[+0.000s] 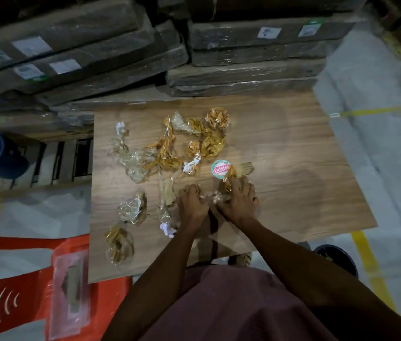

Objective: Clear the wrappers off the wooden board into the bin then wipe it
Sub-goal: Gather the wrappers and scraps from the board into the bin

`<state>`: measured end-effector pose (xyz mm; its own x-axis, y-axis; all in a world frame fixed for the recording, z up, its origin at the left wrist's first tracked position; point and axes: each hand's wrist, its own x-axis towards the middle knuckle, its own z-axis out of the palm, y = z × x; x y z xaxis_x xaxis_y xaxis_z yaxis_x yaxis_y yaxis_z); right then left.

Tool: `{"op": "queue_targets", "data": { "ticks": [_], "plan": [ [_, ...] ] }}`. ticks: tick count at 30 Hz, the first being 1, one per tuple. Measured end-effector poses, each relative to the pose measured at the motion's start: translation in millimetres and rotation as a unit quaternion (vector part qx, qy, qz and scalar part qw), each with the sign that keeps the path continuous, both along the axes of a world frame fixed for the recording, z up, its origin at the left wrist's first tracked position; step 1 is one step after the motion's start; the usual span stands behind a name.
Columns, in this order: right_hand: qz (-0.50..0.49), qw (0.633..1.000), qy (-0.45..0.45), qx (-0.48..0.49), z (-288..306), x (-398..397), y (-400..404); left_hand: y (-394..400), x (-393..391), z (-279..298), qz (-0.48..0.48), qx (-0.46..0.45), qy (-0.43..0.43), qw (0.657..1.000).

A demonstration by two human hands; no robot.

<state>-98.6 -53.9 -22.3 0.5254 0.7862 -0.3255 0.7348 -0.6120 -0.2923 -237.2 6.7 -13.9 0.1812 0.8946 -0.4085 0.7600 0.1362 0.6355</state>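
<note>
On the board's (280,153) near side, we had our left hand (192,205) and right hand (237,200) curled round wrappers (227,183); more lay beyond. Best bunch several per grab before the bin (337,258), just right of the board.

The right half of the wooden board (293,168) lies bare and open to reach. Crumpled wrappers (165,153) crowd its left and middle. Wrapped stacked cartons (243,70) wall off the far edge; a red plastic chair (22,291) stands against the near-left corner.
</note>
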Motion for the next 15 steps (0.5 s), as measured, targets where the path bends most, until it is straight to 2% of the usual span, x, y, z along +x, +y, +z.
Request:
{"op": "queue_targets", "data": {
  "ticks": [3,7,11,15],
  "plan": [
    [-0.032,0.995,0.070,0.067,1,20,-2,1,22,4,-0.027,-0.009,-0.049,0.998],
    [-0.075,0.962,0.158,0.208,-1,49,-11,-4,52,-5,-0.065,0.008,-0.090,0.994],
    [-0.164,0.926,0.197,0.277,9,79,-7,-9,73,-25,-0.042,0.018,-0.156,0.987],
    [-0.261,0.888,0.240,0.293,19,103,4,-16,89,-28,0.007,0.034,-0.217,0.976]
  ]
}}
